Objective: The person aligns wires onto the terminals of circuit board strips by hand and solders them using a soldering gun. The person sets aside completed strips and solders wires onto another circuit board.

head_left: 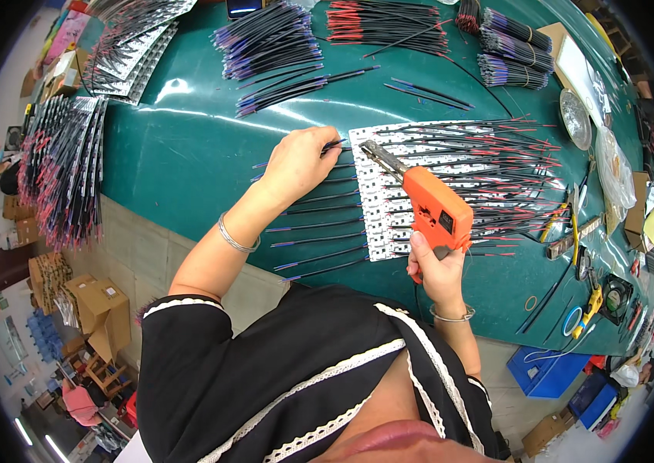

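Note:
My right hand is wrapped round the grip of an orange soldering gun. Its metal tip reaches the upper left part of a white circuit board panel that lies on the green table. At the panel's left edge, my left hand pinches a thin black wire, whose end points to the board near the tip. Below that hand, several black wires stick out leftward from the panel. Many more black wires with red ends run off its right side.
Loose black wires with blue ends and red-ended wires lie at the back. Tied wire bundles sit at the back right. Wired panels overhang the left edge. Rightward are a round metal dish, yellow-handled cutters and a small fan.

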Tool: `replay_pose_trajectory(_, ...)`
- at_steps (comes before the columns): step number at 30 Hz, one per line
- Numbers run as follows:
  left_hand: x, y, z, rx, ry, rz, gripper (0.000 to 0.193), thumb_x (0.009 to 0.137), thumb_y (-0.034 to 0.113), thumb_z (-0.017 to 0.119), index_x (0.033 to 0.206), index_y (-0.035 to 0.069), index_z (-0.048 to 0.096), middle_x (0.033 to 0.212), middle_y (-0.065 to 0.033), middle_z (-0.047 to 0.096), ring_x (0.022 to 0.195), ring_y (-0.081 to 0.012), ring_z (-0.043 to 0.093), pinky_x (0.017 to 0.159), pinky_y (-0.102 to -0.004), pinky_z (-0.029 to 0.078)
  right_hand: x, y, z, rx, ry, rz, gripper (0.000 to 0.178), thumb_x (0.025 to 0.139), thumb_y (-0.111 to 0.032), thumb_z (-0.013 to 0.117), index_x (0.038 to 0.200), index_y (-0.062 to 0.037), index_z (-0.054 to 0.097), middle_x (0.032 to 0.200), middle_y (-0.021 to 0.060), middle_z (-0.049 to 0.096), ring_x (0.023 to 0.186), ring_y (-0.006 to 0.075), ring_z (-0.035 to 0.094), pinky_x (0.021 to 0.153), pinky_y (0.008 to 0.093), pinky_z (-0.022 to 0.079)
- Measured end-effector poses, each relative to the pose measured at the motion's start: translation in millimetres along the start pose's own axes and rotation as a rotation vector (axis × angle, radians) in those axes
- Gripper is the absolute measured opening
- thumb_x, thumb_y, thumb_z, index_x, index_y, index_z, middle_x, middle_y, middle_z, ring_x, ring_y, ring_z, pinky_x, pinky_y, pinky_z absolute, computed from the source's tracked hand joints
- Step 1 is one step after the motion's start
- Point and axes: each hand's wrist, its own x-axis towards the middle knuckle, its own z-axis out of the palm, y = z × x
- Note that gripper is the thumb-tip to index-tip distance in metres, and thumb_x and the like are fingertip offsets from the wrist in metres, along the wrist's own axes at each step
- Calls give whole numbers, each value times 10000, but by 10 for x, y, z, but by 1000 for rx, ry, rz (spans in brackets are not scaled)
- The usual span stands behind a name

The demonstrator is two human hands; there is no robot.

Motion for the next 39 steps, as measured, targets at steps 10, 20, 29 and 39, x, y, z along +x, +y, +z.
replay_pose_trajectory(10, -5, -3, 13, 29, 20, 31, 128, 758, 130, 574, 803, 11, 587, 741, -155, 590, 673, -330, 562, 600, -385, 438, 11, 22, 9, -52, -27, 9, 140, 831, -105, 569, 888, -12, 481, 543, 11, 481, 403, 72, 456, 347, 206, 363)
replay_pose_trajectory(20, -16, 7, 19, 59, 10, 46, 117, 760, 127, 570, 808, 21, 587, 758, -144, 598, 696, -329, 567, 616, -391, 445, 16, 57, 14, -105, -28, 21, 152, 825, -86, 570, 914, 1, 483, 579, 19, 505, 399, 70, 453, 349, 202, 368)
replay_pose_trajectory(29, -13, 25, 20, 81, 13, 56, 112, 755, 121, 570, 802, 21, 581, 763, -143, 598, 713, -331, 568, 628, -400, 448, -6, 123, 27, -349, 2, -88, 245, 765, -87, 634, 968, 6, 534, 731, 57, 591, 585, 80, 525, 558, 216, 430)
replay_pose_trajectory(39, -2, 49, -1, 117, -20, 46, 117, 754, 129, 568, 800, 23, 586, 774, -142, 600, 735, -333, 566, 637, -407, 448, -58, 46, 40, -57, 31, -23, 202, 826, -118, 582, 955, 4, 487, 597, 19, 500, 426, 73, 461, 382, 209, 393)
